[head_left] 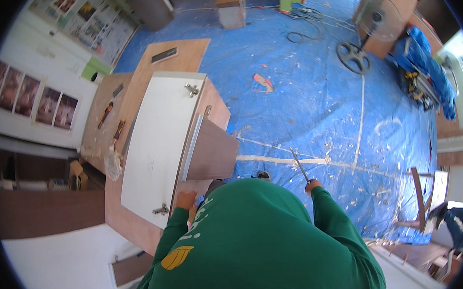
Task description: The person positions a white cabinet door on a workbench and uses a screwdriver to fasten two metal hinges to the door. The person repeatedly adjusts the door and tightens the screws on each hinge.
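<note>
My right hand [313, 186] is closed round the near end of a long, thin, dark file-like tool [299, 164], whose tip points away and to the left above the floor. To my left stands a wooden cabinet [215, 105] with a white door panel [159, 134]. Metal hinges [191, 90] sit on the panel, one at its far end and one at its near end. A brown drawer front [215, 150] juts out on the cabinet's right side. Curled beside the near hinge is my left hand [186, 199]; what its fingers hold, if anything, is hidden.
Blue sheeting [298, 106] strewn with scraps covers the floor. Hand tools [106, 115] lie on a worktable [95, 135] at left. Further off are a pedestal fan [377, 18], coiled cable [304, 29] and a blue-covered machine [424, 72]. A person's leg [462, 220] shows at right.
</note>
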Demonstrator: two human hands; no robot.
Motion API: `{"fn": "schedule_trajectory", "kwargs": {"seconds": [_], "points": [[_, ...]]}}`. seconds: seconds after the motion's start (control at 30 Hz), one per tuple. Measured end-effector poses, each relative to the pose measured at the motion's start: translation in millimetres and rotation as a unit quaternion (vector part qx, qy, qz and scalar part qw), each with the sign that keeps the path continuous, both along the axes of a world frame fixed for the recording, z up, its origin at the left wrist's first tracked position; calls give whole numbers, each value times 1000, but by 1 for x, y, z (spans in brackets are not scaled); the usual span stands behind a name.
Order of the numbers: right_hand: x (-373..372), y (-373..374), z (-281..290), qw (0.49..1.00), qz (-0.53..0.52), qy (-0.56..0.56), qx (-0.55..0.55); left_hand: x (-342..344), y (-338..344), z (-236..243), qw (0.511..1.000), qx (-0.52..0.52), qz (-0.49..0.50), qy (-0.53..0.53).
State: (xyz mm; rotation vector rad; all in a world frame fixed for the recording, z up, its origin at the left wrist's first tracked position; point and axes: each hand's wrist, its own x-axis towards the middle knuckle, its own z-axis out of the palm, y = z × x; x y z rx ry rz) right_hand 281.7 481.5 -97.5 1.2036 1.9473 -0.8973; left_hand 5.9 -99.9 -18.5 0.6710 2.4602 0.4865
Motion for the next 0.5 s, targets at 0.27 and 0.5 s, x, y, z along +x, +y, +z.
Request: {"fn": "schedule_trajectory", "kwargs": {"seconds": [0.27, 0.5], "points": [[-24, 8, 6, 999, 29, -14, -37, -4, 162, 331, 898, 274, -90, -334], [-32, 20, 30, 999, 3, -24, -45, -31, 201, 511, 755, 580, -287, -105]]}}
